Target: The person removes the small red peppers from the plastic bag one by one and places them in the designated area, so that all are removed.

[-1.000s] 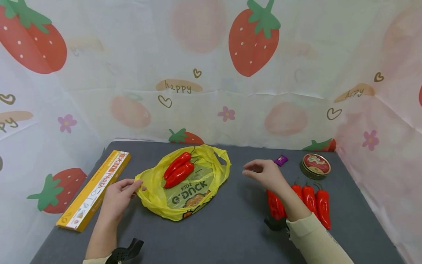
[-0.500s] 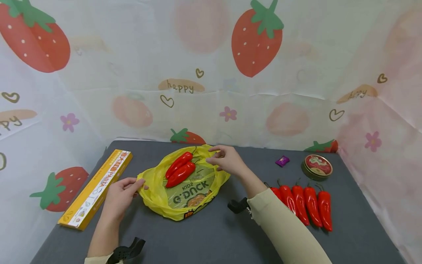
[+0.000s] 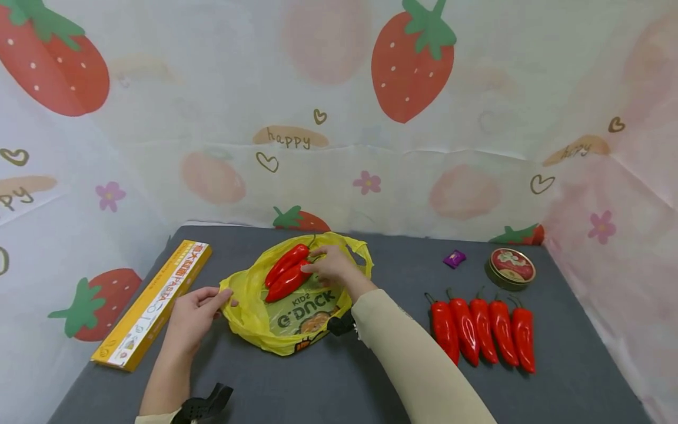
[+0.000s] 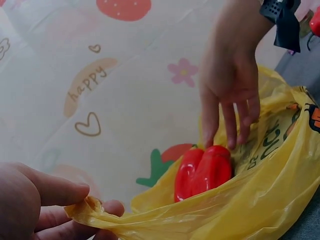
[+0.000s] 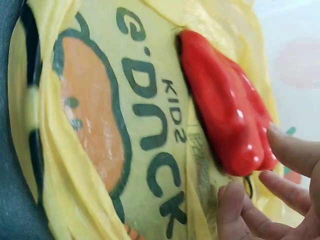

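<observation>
Inside the yellow plastic bag, toward its far left part, two glossy peppers lie side by side: the nearer red pepper and the farther red pepper. Their even shine suggests to me something light and fairly stiff, perhaps moulded, and a bit slippery; I would hold one across its thick body just below the stem, as the thin stem looks a poor grip. The bag looks thin, limp and almost weightless, easy to crease or drag, so its gathered rim seems the best hold.

My left hand pinches that rim at the bag's left side between thumb and fingers. My right hand reaches in from the right over the far part, fingers pointing down and fairly straight, thumb apart, around the peppers' stem ends. It grips nothing; whether a fingertip touches a pepper, I cannot tell.
</observation>
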Tool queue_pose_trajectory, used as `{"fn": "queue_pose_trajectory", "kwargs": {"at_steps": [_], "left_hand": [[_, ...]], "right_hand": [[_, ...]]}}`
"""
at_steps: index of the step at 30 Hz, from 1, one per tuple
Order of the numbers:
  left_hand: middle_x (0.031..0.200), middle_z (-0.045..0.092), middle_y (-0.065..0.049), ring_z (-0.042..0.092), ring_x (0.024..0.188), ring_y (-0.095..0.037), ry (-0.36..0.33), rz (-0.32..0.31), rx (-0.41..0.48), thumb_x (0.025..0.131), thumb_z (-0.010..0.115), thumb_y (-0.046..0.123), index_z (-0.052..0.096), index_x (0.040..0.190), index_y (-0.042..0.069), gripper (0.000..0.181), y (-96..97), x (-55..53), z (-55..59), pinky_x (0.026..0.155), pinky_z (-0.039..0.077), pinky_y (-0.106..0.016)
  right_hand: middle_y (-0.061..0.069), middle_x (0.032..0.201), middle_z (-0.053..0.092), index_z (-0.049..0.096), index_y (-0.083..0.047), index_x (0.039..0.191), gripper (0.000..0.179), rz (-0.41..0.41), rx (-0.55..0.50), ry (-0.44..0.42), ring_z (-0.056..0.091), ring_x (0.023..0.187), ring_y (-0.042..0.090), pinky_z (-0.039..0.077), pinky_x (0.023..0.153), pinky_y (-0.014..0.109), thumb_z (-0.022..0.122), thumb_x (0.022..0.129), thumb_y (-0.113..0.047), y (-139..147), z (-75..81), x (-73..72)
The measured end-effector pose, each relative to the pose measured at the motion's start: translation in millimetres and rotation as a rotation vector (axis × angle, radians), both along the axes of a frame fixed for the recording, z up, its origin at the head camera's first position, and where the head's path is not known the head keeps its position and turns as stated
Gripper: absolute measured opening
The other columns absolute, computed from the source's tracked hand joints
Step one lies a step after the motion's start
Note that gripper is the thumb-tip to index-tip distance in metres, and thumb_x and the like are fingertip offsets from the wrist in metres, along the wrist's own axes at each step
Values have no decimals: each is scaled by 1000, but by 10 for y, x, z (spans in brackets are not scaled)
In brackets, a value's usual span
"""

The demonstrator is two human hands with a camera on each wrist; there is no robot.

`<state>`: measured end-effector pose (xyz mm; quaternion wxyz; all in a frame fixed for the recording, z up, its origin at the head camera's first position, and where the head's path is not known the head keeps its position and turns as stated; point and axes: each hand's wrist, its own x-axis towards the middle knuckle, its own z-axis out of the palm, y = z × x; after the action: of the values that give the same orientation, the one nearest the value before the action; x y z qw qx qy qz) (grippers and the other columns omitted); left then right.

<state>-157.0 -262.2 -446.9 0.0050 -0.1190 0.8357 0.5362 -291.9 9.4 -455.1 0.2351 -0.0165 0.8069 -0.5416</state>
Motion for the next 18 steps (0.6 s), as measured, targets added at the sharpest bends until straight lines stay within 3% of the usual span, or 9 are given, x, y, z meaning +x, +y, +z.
{"fn": "queue_pose_trajectory", "kwargs": {"at_steps": [3, 5, 7, 10, 11, 14, 18], "left_hand": [[95, 79, -1, 61, 85, -6, -5, 3, 12, 100, 61, 45, 67, 121, 0, 50, 8, 12, 7, 79, 52, -26], [96, 79, -2, 61, 85, -6, -6, 0, 14, 100, 61, 45, 67, 122, 0, 50, 10, 17, 8, 78, 52, -26], [97, 79, -4, 61, 85, -7, -4, -3, 9, 100, 61, 44, 67, 122, 0, 50, 13, 16, 11, 78, 52, -25], [98, 79, -4, 61, 85, -7, -6, -2, 8, 100, 62, 45, 68, 121, 1, 49, 12, 8, 15, 78, 52, -26], [98, 79, -5, 61, 85, -8, -7, -2, 9, 100, 62, 45, 68, 121, 1, 49, 9, 4, 13, 79, 52, -26], [98, 79, -3, 61, 86, -7, -15, 1, 11, 99, 62, 45, 67, 123, 1, 50, -6, -1, 5, 80, 53, -26], [97, 79, -2, 61, 86, -7, -19, 4, 2, 100, 61, 45, 65, 125, 0, 51, -36, 10, 0, 80, 53, -27]], "right_hand": [[-3, 55, 27, 57, -14, 142, 55, -17, 11, -56, 21, 45, 14, 36, 50, 30, 77, 91, -20, -58, -45, -2], [-3, 66, 46, 57, -16, 143, 57, -2, 67, -28, 32, 51, 14, 40, 52, 30, 78, 91, -24, -76, -86, 9], [2, 95, 62, 56, -17, 144, 59, 21, 122, 11, 45, 65, 16, 46, 57, 31, 78, 90, -28, -79, -124, 26], [7, 138, 57, 60, -17, 139, 56, 42, 176, 73, 54, 87, 19, 51, 64, 32, 78, 89, -34, -74, -167, 40], [8, 138, 57, 62, -16, 136, 53, 41, 177, 80, 54, 86, 20, 50, 63, 32, 79, 89, -34, -75, -181, 38], [7, 118, 63, 68, -14, 121, 41, 29, 142, 83, 53, 75, 20, 50, 62, 32, 81, 87, -34, -67, -196, 41], [7, 102, 66, 67, -10, 114, 36, 35, -8, 39, 67, 84, 26, 59, 73, 38, 82, 86, -28, -47, -178, 56]]}}
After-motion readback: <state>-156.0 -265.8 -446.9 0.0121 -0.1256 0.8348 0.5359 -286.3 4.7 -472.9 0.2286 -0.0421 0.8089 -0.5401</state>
